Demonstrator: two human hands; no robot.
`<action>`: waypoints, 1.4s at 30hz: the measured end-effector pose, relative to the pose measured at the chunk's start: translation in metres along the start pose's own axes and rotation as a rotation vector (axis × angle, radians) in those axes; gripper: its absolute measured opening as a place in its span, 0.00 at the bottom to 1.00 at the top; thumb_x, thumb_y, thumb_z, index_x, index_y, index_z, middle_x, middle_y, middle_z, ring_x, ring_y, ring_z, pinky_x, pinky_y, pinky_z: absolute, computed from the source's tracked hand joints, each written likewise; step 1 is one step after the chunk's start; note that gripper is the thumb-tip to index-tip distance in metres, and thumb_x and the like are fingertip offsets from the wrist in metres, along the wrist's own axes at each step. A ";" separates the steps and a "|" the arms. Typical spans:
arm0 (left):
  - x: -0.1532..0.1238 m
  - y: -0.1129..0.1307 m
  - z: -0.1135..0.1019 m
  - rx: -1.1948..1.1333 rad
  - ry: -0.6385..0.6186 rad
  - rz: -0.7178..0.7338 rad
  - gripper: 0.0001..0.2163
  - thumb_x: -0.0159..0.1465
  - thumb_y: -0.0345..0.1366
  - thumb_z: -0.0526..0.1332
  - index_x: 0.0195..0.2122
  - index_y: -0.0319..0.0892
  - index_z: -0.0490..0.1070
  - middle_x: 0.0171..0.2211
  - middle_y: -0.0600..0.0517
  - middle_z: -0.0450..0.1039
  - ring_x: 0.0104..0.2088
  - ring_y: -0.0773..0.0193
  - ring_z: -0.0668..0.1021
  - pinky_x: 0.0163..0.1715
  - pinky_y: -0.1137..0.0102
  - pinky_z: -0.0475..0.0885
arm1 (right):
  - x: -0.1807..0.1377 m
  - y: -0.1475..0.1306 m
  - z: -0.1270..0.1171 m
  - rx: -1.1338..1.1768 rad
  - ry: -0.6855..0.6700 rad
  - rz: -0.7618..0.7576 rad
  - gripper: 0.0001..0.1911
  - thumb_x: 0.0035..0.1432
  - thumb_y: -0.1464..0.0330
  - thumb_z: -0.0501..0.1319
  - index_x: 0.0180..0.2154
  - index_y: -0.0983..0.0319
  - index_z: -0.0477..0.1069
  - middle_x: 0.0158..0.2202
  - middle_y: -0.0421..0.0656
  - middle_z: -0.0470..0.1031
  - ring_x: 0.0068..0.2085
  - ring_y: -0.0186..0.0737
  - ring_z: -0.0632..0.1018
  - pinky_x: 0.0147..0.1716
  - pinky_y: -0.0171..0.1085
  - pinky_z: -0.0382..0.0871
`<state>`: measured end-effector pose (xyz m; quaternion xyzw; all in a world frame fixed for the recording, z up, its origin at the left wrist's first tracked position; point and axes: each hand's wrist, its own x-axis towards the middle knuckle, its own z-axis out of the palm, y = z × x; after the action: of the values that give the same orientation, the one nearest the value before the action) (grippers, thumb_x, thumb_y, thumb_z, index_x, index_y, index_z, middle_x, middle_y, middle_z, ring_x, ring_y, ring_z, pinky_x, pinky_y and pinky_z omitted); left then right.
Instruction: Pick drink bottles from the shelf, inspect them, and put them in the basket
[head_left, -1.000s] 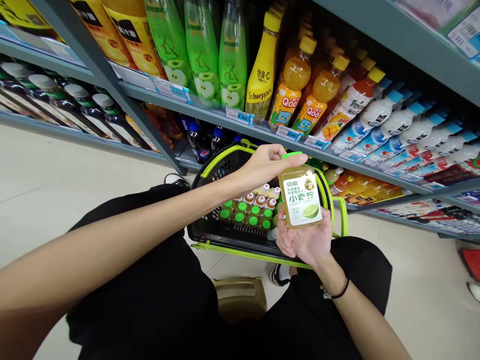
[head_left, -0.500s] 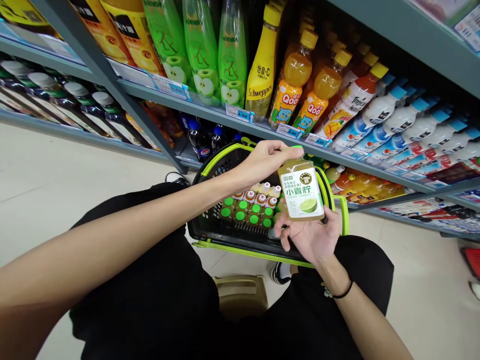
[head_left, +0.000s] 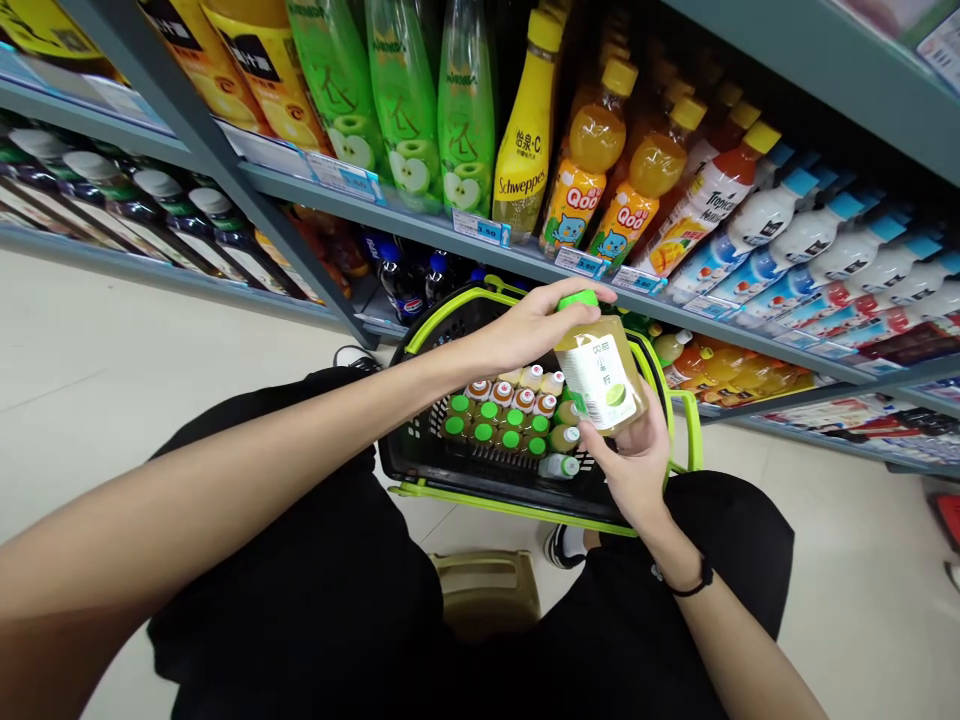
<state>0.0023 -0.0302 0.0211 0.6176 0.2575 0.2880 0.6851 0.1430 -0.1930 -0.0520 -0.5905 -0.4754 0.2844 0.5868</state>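
Observation:
A square lime juice bottle (head_left: pixel 598 375) with a green cap and a white label is held tilted above the right part of a shopping basket (head_left: pixel 411 455). The fingers of my left hand (head_left: pixel 541 318) wrap around its cap and neck from above. Lower down, my right hand (head_left: pixel 636 452) grips the base, thumb at the front and the other fingers mostly hidden behind. Inside the black basket with lime-green rims stand small bottles (head_left: pixel 499 415) in rows, several with green caps and several with white ones. A few more lie along their right side.
Drink shelves (head_left: pixel 420 215) run across beyond the basket, holding green apple soda bottles (head_left: pixel 405 120), a yellow Schweppes bottle (head_left: pixel 523 150) and orange Qoo bottles (head_left: pixel 577 190). Cola bottles (head_left: pixel 397 278) sit on the lower shelf. Between my knees is a tan plastic stool (head_left: pixel 487 590).
The lime juice bottle has turned, so its label now faces more to the side. My right hand went from open fingers under the base to closed around it.

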 end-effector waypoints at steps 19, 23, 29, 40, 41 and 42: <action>0.003 -0.009 -0.008 -0.207 -0.085 -0.065 0.12 0.63 0.36 0.62 0.44 0.37 0.78 0.49 0.44 0.81 0.48 0.55 0.81 0.49 0.62 0.74 | 0.000 0.000 -0.014 -0.332 0.088 -0.224 0.38 0.52 0.65 0.77 0.60 0.57 0.62 0.56 0.52 0.72 0.57 0.50 0.76 0.56 0.49 0.76; 0.005 -0.007 -0.014 -0.228 -0.113 -0.012 0.10 0.63 0.34 0.61 0.42 0.37 0.79 0.50 0.44 0.80 0.53 0.55 0.80 0.56 0.61 0.71 | 0.005 -0.013 -0.007 0.144 -0.009 0.143 0.31 0.51 0.65 0.77 0.53 0.59 0.67 0.50 0.48 0.78 0.46 0.43 0.80 0.37 0.38 0.80; 0.003 0.004 -0.021 -0.116 -0.210 0.007 0.13 0.68 0.41 0.64 0.48 0.38 0.78 0.51 0.44 0.80 0.49 0.58 0.80 0.50 0.64 0.74 | 0.014 -0.022 -0.007 0.614 -0.204 0.529 0.31 0.60 0.45 0.65 0.51 0.64 0.75 0.44 0.54 0.83 0.27 0.38 0.76 0.18 0.33 0.67; 0.017 -0.051 -0.051 0.733 -0.303 -0.071 0.21 0.61 0.54 0.67 0.34 0.36 0.78 0.28 0.50 0.75 0.28 0.65 0.73 0.28 0.70 0.64 | 0.023 -0.008 -0.018 -0.638 -0.684 0.619 0.32 0.72 0.53 0.52 0.67 0.66 0.62 0.43 0.54 0.83 0.41 0.53 0.83 0.40 0.45 0.75; 0.019 -0.065 -0.054 0.827 -0.325 -0.103 0.21 0.59 0.53 0.68 0.35 0.36 0.79 0.29 0.50 0.76 0.30 0.63 0.75 0.30 0.70 0.65 | 0.023 -0.006 -0.019 -0.874 -0.741 0.550 0.30 0.73 0.56 0.52 0.68 0.66 0.61 0.44 0.55 0.82 0.46 0.57 0.83 0.44 0.48 0.74; 0.020 -0.080 -0.056 0.919 -0.352 -0.144 0.20 0.57 0.51 0.70 0.37 0.36 0.81 0.32 0.49 0.79 0.33 0.61 0.77 0.32 0.70 0.67 | 0.022 -0.004 -0.019 -1.066 -0.803 0.504 0.29 0.74 0.58 0.51 0.68 0.67 0.61 0.46 0.57 0.82 0.51 0.61 0.82 0.47 0.50 0.72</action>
<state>-0.0171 0.0170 -0.0638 0.8756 0.2801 -0.0118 0.3933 0.1678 -0.1818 -0.0399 -0.7385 -0.5782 0.3360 -0.0859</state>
